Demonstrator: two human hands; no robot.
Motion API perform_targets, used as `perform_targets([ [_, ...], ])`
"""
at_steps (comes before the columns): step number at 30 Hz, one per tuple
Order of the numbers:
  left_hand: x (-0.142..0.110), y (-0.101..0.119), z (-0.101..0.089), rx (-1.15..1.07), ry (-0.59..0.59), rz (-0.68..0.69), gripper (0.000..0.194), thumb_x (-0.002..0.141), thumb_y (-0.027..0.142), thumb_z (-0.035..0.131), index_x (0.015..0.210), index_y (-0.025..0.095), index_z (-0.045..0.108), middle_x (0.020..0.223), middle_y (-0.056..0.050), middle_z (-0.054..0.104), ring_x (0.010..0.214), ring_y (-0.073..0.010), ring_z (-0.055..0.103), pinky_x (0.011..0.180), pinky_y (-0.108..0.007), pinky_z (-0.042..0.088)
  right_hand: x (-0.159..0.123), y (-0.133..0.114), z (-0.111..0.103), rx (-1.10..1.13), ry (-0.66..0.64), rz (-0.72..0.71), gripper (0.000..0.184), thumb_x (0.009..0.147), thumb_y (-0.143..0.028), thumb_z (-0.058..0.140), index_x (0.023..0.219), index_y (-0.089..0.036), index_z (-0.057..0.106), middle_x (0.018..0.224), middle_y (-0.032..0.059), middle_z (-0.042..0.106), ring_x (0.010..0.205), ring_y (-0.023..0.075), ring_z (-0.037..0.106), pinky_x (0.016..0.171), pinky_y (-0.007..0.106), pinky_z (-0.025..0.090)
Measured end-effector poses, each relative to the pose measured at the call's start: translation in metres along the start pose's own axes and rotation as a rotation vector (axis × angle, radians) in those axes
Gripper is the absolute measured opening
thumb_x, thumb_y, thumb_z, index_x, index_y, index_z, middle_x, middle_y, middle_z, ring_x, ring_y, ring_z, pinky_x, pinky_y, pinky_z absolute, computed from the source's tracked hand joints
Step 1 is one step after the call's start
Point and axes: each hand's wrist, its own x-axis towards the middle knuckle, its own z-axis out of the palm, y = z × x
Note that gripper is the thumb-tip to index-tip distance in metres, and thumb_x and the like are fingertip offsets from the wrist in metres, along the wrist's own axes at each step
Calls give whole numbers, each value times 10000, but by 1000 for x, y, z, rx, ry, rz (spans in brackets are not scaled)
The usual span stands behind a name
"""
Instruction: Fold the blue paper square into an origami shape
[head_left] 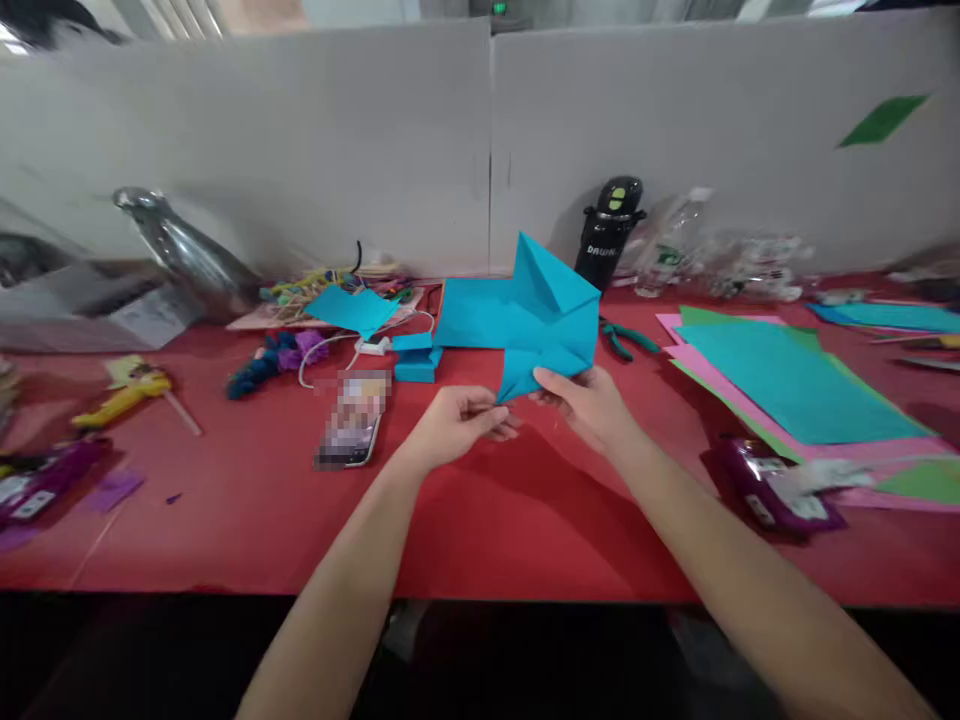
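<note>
Turquoise paper (555, 330), partly folded, is raised in the head view just right of the middle of the frame, above the red tabletop (525, 540). One pointed flap stands up at its top, and its lower edge narrows to a sharp corner at bottom left. The right hand (585, 402) has its grip clamped on the lower right edge, thumb on the near face. The left hand (456, 420) has its fingertips at the sharp corner; whether that grip pinches the tip or merely lies against it, I cannot tell. A flat turquoise sheet (469, 312) shows behind, left of centre; whether it joins the raised paper is unclear.

For clean folding, I would keep the right thumb close to the crease, line up the edges at the corner before pressing, and flatten from the point outward. Laying the work on the bare red area at lower centre would probably give a crisper crease than pressing in mid-air.

As for writing, the black bottle (606, 235) at upper right of centre reads "DAWN", with any further letters lost. The clear bottle (670, 250) beside it carries a green-marked label, too blurred to read.
</note>
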Motion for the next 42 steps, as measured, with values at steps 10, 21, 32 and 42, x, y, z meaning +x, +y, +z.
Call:
perform_targets([
  [10, -2, 5, 5, 97, 12, 13, 314, 871, 421, 699, 840, 109, 701, 813, -111, 767, 712, -181, 735, 650, -263, 590, 2, -1, 2, -23, 18, 12, 205, 684, -339, 874, 783, -196, 765, 756, 23, 763, 625, 132, 690, 633, 254, 583],
  [21, 6, -8, 15, 60, 75, 35, 417, 938, 500, 580, 771, 123, 644, 737, -84, 741, 561, -134, 687, 541, -231, 559, 3, -1, 2, -58, 35, 15, 243, 689, -382, 865, 773, -188, 746, 747, 32, 750, 633, 138, 668, 663, 285, 556],
  [32, 6, -9, 22, 151, 123, 183, 382, 981, 450, 519, 758, 153, 605, 672, -31, 685, 554, -106, 632, 543, -210, 500, -9, 1, 17, -304, -166, -91, 280, 780, -413, 773, 683, -187, 639, 700, 3, 646, 665, 152, 572, 675, 315, 460],
  [42, 7, -10, 22, 104, 126, 173, 373, 984, 476, 507, 791, 165, 582, 637, -12, 668, 528, -107, 616, 530, -212, 490, -2, 3, 11, -233, 84, -87, 334, 738, -452, 815, 599, -190, 661, 600, -5, 617, 596, 128, 534, 612, 292, 421],
])
